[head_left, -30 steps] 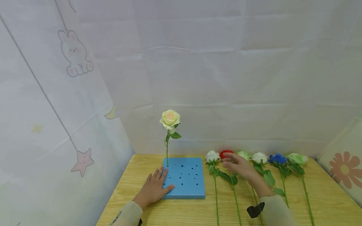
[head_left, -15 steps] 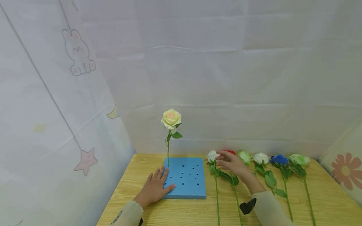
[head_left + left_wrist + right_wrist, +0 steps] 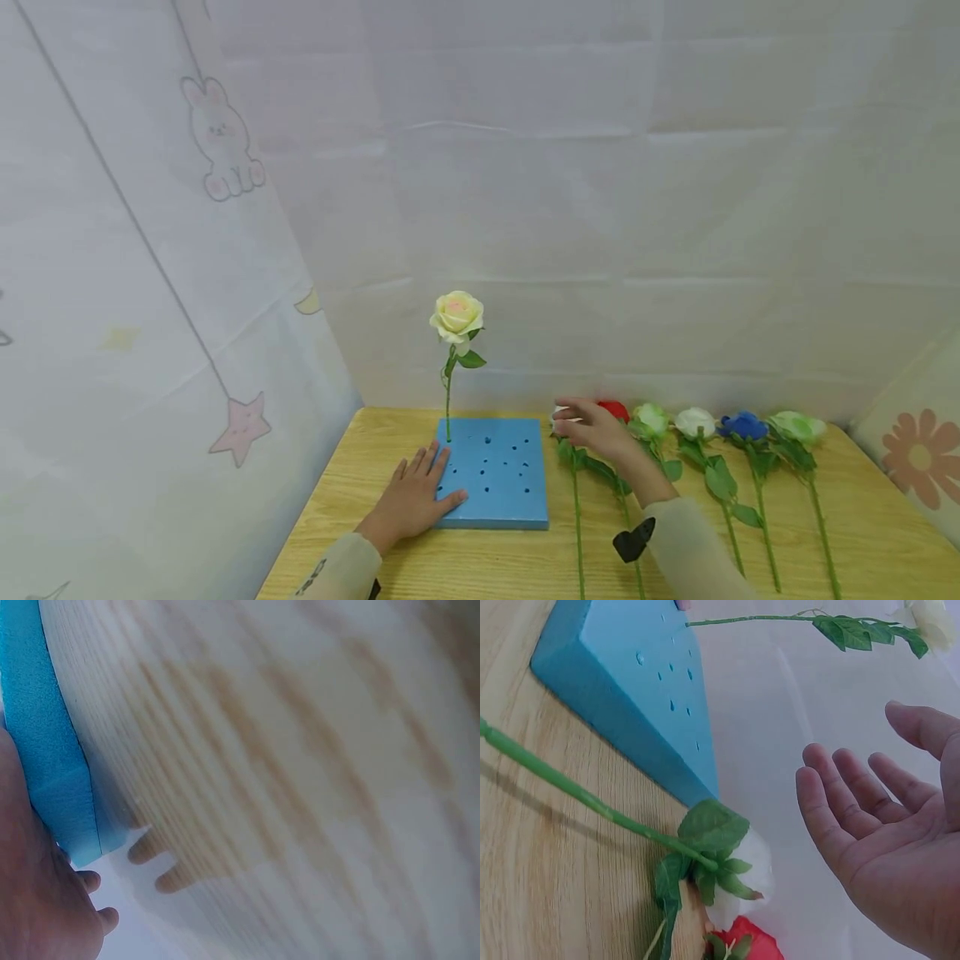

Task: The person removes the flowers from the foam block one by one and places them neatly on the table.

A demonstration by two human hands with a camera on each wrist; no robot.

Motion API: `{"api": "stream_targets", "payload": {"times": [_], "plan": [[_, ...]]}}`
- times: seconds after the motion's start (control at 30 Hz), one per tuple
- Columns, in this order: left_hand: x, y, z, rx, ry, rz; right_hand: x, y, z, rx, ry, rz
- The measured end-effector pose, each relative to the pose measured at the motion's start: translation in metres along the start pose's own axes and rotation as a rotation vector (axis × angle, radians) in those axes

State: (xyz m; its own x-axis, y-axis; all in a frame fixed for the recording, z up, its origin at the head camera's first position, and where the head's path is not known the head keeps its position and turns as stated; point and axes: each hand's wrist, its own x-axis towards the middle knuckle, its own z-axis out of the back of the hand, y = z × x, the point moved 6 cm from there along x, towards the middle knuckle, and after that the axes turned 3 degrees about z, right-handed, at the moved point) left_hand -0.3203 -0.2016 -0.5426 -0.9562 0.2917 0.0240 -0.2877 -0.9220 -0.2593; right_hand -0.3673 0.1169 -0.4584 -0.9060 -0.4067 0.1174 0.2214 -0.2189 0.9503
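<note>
My left hand (image 3: pixel 411 500) rests with spread fingers on the left edge of a blue foam block (image 3: pixel 504 508) dotted with holes. A pale yellow rose (image 3: pixel 457 318) with a pinkish centre stands upright in a hole at the block's back left. Above the leftmost lying flower, a white rose (image 3: pixel 746 874), hovers my right hand (image 3: pixel 600 432), fingers relaxed and holding nothing. In the head view that hand covers most of the white bloom. The right wrist view shows a gap between palm and rose. Just right of it lies a red rose (image 3: pixel 615 411).
Further right on the wooden table (image 3: pixel 480 567) lie a light green rose (image 3: pixel 651 419), another white rose (image 3: pixel 695 422), a blue rose (image 3: pixel 744 426) and a green-white rose (image 3: pixel 798 427), stems toward the front. A pale printed cloth (image 3: pixel 525 208) hangs behind.
My right hand has moved left, from over the red rose to over the leftmost white rose. The left hand stays on the block. The head view has shifted slightly.
</note>
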Motion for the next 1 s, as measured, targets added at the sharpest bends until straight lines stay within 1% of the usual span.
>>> {"api": "stream_targets", "payload": {"times": [0.1,0.23,0.47,0.7,0.83,1.0], "plan": [[-0.001,0.0,-0.001,0.007,0.001,-0.001,0.005,-0.001,-0.006,0.02,0.0,-0.001],[-0.002,0.0,-0.001,0.014,0.006,0.005,0.011,-0.005,-0.013,0.057,0.002,-0.022],[-0.001,0.001,-0.004,0.016,0.018,0.015,0.026,-0.007,-0.029,0.101,0.013,-0.006],[0.001,0.0,-0.006,0.024,0.015,-0.011,0.04,-0.007,-0.041,0.111,0.0,-0.005],[0.001,0.001,-0.005,0.038,0.012,0.0,0.048,-0.006,-0.05,0.134,0.003,-0.003],[0.001,0.001,-0.002,0.046,0.005,0.015,0.058,-0.004,-0.062,0.13,0.004,0.014]]}}
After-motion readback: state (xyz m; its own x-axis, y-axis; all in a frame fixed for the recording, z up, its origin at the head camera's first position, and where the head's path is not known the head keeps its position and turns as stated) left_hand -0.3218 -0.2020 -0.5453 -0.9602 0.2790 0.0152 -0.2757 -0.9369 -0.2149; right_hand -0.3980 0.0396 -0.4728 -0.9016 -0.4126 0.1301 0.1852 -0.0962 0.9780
